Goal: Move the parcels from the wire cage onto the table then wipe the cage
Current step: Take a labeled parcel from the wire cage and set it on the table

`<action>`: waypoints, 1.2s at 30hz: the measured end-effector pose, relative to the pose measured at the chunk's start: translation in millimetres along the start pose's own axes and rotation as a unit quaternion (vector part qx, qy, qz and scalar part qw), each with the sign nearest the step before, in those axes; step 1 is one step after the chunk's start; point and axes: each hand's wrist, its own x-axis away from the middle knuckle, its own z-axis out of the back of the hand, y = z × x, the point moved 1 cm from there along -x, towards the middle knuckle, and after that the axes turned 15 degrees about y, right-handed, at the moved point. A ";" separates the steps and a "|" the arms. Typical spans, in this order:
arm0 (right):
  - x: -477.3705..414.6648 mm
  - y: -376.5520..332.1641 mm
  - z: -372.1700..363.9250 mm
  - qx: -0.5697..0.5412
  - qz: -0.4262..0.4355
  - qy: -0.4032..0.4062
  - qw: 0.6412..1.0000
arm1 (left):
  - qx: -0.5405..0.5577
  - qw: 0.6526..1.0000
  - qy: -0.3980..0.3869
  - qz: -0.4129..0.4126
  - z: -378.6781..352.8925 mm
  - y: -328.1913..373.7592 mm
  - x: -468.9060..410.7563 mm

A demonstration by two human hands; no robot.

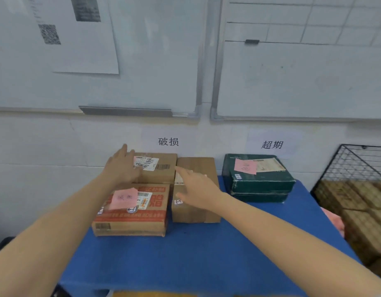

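Your arms: both bare, wrist to frame edge. Your left hand (123, 168) and right hand (199, 190) bare too. Fingers blurred, so finer marks on them unreadable.

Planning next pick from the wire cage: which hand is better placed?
Probably the right hand: open, empty, nearest the wire cage right of the table. Left hand is over the labelled box, farther off.
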 end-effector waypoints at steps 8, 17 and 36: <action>55.3 72.0 78.8 0.065 -0.046 0.070 0.994 | 0.035 0.992 -0.019 -0.117 13.9 139.4 4.2; 174.0 188.9 192.2 0.157 -0.109 0.093 0.977 | 0.058 0.976 -0.065 -0.200 12.9 346.8 68.7; 434.3 429.2 378.4 0.218 -0.281 0.103 0.929 | 0.107 0.919 -0.078 -0.372 -20.9 764.5 162.7</action>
